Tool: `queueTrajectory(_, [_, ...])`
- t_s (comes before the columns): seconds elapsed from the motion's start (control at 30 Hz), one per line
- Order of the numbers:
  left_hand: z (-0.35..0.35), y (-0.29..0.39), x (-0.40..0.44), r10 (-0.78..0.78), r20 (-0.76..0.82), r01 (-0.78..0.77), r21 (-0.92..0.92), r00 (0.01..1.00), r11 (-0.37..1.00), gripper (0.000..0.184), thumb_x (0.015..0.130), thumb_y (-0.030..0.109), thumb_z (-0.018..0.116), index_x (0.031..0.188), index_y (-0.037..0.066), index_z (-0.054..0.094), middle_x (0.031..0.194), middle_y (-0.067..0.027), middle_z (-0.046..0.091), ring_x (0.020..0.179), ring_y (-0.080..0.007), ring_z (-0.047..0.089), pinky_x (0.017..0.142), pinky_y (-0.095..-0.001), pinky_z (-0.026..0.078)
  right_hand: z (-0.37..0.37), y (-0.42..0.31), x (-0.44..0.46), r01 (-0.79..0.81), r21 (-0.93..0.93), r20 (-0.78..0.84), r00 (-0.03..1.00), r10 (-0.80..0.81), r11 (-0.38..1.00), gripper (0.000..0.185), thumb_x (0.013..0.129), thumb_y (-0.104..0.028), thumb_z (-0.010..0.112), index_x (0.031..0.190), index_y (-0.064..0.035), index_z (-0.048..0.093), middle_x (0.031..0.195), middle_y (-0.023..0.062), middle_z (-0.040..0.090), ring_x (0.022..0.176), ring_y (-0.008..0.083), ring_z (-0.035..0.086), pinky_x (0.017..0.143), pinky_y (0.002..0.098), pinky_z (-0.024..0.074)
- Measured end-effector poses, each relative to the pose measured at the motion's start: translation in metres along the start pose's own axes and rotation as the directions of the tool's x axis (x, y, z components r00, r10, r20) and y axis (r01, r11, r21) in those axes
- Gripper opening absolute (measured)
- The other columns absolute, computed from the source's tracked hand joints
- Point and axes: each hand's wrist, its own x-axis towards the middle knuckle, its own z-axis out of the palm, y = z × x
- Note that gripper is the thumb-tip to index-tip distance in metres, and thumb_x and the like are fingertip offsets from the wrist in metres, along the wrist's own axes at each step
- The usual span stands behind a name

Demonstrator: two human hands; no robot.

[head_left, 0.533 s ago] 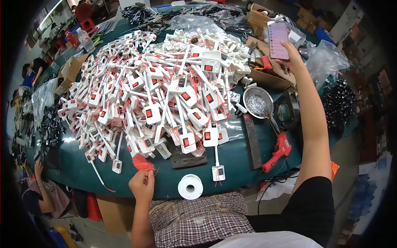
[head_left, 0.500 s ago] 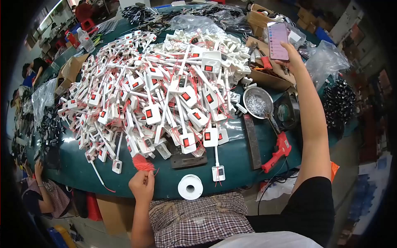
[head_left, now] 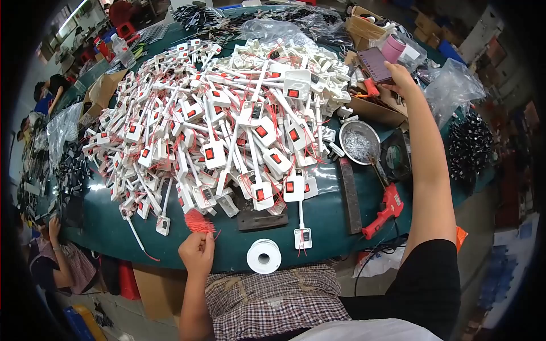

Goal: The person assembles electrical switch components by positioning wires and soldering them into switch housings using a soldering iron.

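Note:
My left hand (head_left: 196, 250) is closed at the table's front edge, pinching a bundle of short red wires (head_left: 199, 220) that fans out above the fingers. My right hand (head_left: 402, 79) reaches far out at the upper right and grips a smartphone (head_left: 375, 64), its screen facing me at a tilt. Right beyond the phone stands a pink tumbler (head_left: 393, 48). A big heap of white switch housings (head_left: 213, 153) with red rocker switches, white stems and red wires covers the middle. One separate white switch piece (head_left: 303, 237) lies near a spool of white solder-like wire (head_left: 264, 256).
Right of the heap are a metal strainer pan (head_left: 359, 142) with shiny bits, a dark metal bar (head_left: 349, 196) and a red glue or solder gun (head_left: 387, 211). An open cardboard box (head_left: 375, 109) holds tools. Another person's arm (head_left: 56, 238) shows at far left.
My right hand has tilted the phone and lowered it slightly, and the pink tumbler behind it now shows. My left hand still holds the red wires. The whole view has shifted a little.

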Motion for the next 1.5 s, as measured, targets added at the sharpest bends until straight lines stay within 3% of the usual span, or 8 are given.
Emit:
queueTrajectory(0.17, [0.0,0.0,-0.001,-0.009,-0.006,0.009,-0.015,1.0,1.0,0.022,0.082,0.005,0.069,0.065,0.002,0.055,0.055,-0.0056,0.048,0.044,-0.0143,0.043,0.043,-0.0291,0.032,0.001,0.0,0.0,-0.059,0.004,-0.036,0.998,0.06,0.998,0.054,0.093,-0.048,0.057,0.125,-0.0042,0.053,0.11,0.0089,0.062,0.09,0.021,0.061,0.074,0.0364,0.0565])
queueTrajectory(0.43, [0.0,-0.001,0.0,0.005,0.01,-0.004,-0.008,1.0,1.0,0.022,0.082,0.004,0.069,0.066,0.002,0.055,0.055,-0.0061,0.048,0.044,-0.0148,0.043,0.043,-0.0293,0.032,0.001,0.005,-0.007,0.046,-0.287,-0.05,0.997,-0.062,0.957,0.066,0.095,-0.054,0.047,0.135,-0.0011,0.048,0.141,0.0156,0.043,0.12,0.0291,0.051,0.086,0.0451,0.0549])
queueTrajectory(0.77, [0.001,-0.004,0.001,0.059,-0.012,-0.058,0.017,0.998,0.998,0.025,0.084,0.008,0.068,0.066,0.002,0.053,0.056,-0.0082,0.047,0.046,-0.0174,0.043,0.045,-0.0322,0.034,-0.028,-0.005,-0.002,0.139,-0.266,0.073,0.99,-0.124,0.954,0.064,0.09,-0.05,0.058,0.132,-0.0029,0.049,0.13,0.0197,0.052,0.118,0.035,0.052,0.079,0.0503,0.0559])
queueTrajectory(0.8, [0.001,-0.005,0.001,0.079,-0.009,-0.079,0.038,0.997,0.996,0.025,0.085,0.009,0.068,0.066,0.002,0.053,0.056,-0.0085,0.046,0.046,-0.018,0.043,0.046,-0.0327,0.034,-0.04,0.002,0.011,0.377,-0.504,0.155,0.924,-0.348,0.777,0.059,0.091,-0.048,0.058,0.128,-0.0029,0.052,0.124,0.0158,0.058,0.112,0.0298,0.059,0.08,0.0456,0.0556])
queueTrajectory(0.83, [0.0,-0.006,0.0,0.039,0.008,-0.039,0.027,0.999,0.999,0.025,0.085,0.009,0.068,0.066,0.002,0.053,0.056,-0.0088,0.046,0.046,-0.0187,0.043,0.046,-0.033,0.034,-0.036,-0.019,-0.029,0.251,-0.289,0.156,0.965,-0.213,0.924,0.05,0.094,-0.044,0.055,0.123,-0.0029,0.057,0.117,0.0114,0.063,0.105,0.0224,0.064,0.079,0.0379,0.0549])
queueTrajectory(0.97, [0.0,-0.005,-0.002,0.031,0.003,-0.031,-0.011,1.0,0.999,0.02,0.085,0.009,0.068,0.071,0.001,0.058,0.057,-0.0072,0.048,0.047,-0.0143,0.043,0.045,-0.0295,0.034,-0.011,-0.034,-0.2,0.452,-0.114,0.2,0.883,-0.425,0.885,0.039,0.099,-0.033,0.05,0.123,-0.0036,0.06,0.111,0.008,0.067,0.098,0.0141,0.065,0.085,0.0276,0.0496])
queueTrajectory(1.27, [0.001,-0.008,0.001,0.012,0.016,-0.012,-0.033,1.0,0.999,0.021,0.086,0.012,0.07,0.071,0.001,0.06,0.057,-0.0038,0.051,0.048,-0.0094,0.044,0.046,-0.0257,0.036,-0.008,0.1,-0.375,-0.139,0.038,0.114,0.984,0.134,0.99,0.035,0.098,-0.037,0.052,0.101,-0.0027,0.055,0.085,0.0102,0.065,0.07,0.0152,0.064,0.06,0.025,0.0519])
queueTrajectory(1.5, [-0.003,-0.008,0.004,-0.06,0.074,0.073,-0.171,0.995,0.983,0.025,0.091,0.019,0.068,0.076,-0.001,0.065,0.059,0.0017,0.055,0.052,-0.0048,0.043,0.048,-0.0223,0.036,-0.014,0.179,-0.376,-0.261,0.257,-0.133,0.944,0.301,0.931,0.041,0.093,-0.031,0.065,0.108,0.0043,0.051,0.098,0.0203,0.063,0.091,0.0277,0.068,0.078,0.0358,0.0578])
